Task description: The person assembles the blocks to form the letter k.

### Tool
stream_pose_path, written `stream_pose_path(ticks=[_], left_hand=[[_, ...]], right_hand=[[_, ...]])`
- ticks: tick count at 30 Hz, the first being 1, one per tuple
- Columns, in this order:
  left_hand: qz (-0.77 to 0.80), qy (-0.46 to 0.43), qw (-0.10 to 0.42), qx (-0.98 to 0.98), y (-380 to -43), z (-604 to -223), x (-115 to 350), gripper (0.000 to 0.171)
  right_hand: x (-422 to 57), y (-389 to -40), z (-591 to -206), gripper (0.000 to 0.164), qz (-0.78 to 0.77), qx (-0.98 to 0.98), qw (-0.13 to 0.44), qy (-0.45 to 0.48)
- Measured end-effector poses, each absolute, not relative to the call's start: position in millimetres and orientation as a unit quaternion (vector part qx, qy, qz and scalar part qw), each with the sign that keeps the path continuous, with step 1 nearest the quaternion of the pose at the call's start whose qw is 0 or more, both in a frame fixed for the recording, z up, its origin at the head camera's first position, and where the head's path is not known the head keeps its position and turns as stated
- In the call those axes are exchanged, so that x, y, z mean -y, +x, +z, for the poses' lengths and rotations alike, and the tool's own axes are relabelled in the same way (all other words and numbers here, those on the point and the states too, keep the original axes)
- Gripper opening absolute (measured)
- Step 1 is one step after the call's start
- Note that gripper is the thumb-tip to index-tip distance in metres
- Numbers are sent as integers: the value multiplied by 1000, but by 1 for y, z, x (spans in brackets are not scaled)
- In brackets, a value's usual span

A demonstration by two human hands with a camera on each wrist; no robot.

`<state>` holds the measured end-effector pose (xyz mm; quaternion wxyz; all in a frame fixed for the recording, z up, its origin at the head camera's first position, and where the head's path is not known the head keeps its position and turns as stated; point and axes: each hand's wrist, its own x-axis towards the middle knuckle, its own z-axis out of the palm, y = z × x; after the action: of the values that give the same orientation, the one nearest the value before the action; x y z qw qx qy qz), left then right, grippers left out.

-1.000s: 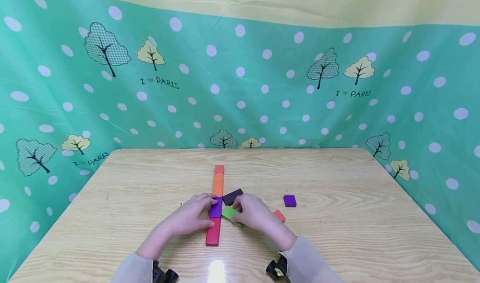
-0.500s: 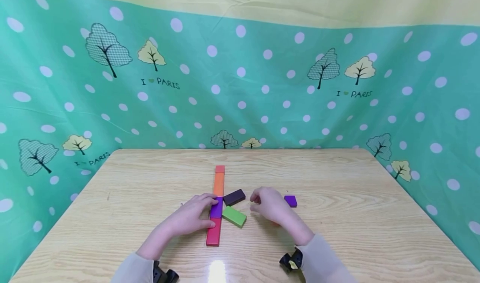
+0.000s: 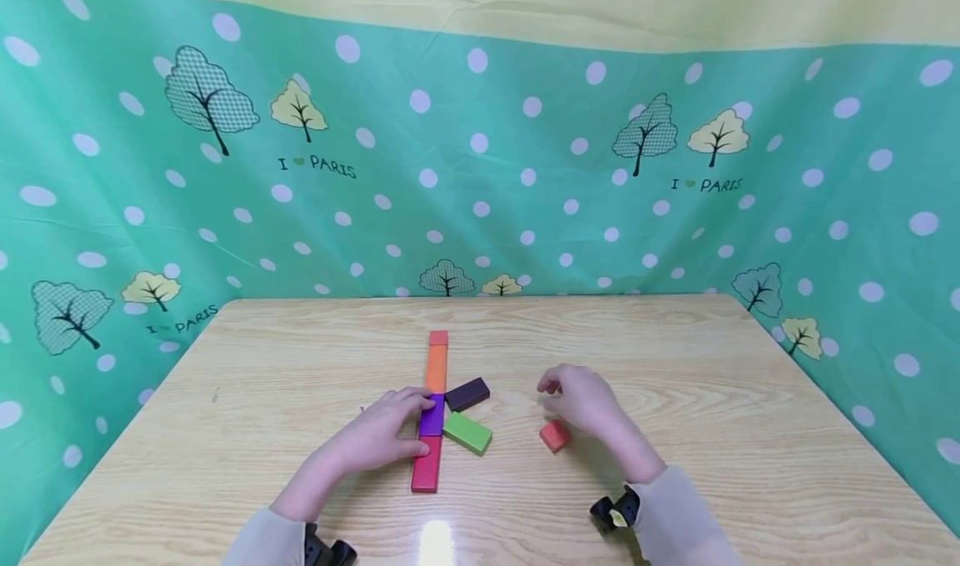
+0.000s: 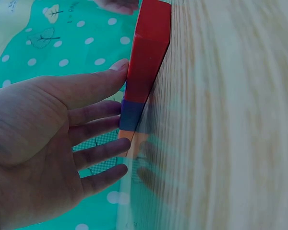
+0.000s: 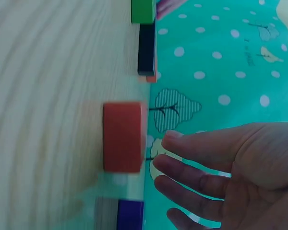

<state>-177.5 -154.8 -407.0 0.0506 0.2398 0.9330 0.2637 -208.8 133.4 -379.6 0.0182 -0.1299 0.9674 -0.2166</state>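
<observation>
My left hand (image 3: 378, 434) rests on a straight row of flat blocks, its thumb on the red block (image 3: 425, 473) and its fingers at the purple block (image 3: 432, 422). Farther along the row come an orange block (image 3: 436, 370) and a small red end block (image 3: 438, 338). In the left wrist view its fingers look extended. To the right, my right hand (image 3: 588, 399) hovers with fingers loosely bent and nothing in them. Just below it lies a small red block (image 3: 554, 436). A small purple block (image 5: 130, 214) shows in the right wrist view; the hand hides it from the head view.
Right of the row, a dark block (image 3: 467, 393) and a green block (image 3: 468, 433) lie at angles, their left ends close to the purple block. A green dotted curtain (image 3: 480, 174) hangs behind the wooden table (image 3: 300, 341).
My right hand has let go of the green block and moved right, past the small red block and over the small purple one. My left hand stays in place.
</observation>
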Motion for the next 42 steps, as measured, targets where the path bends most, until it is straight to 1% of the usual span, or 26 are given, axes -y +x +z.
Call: stream_pose_path(ticks=[5, 13, 22, 25, 31, 39, 42], left_hand=[[263, 241, 50, -933, -177, -407, 155, 56], [263, 243, 48, -932, -178, -408, 156, 55], [264, 242, 47, -933, -178, -407, 155, 54], [264, 241, 47, -933, -178, -407, 155, 55], [268, 241, 46, -932, -177, -407, 156, 56], [272, 242, 47, -930, -175, -404, 155, 56], [270, 243, 46, -931, -175, -405, 155, 56]], right_hand=[[-145, -211, -378, 18, -197, -971, 9, -133], [-163, -215, -376, 25, -149, -980, 14, -130], [-183, -216, -374, 41, -131, -983, 52, -116], [-187, -216, -373, 43, -139, -982, 71, -109], [-190, -215, -373, 40, -153, -980, 94, -90], [-191, -218, -378, 31, -166, -979, 90, -74], [-190, -219, -379, 30, -170, -979, 84, -70]])
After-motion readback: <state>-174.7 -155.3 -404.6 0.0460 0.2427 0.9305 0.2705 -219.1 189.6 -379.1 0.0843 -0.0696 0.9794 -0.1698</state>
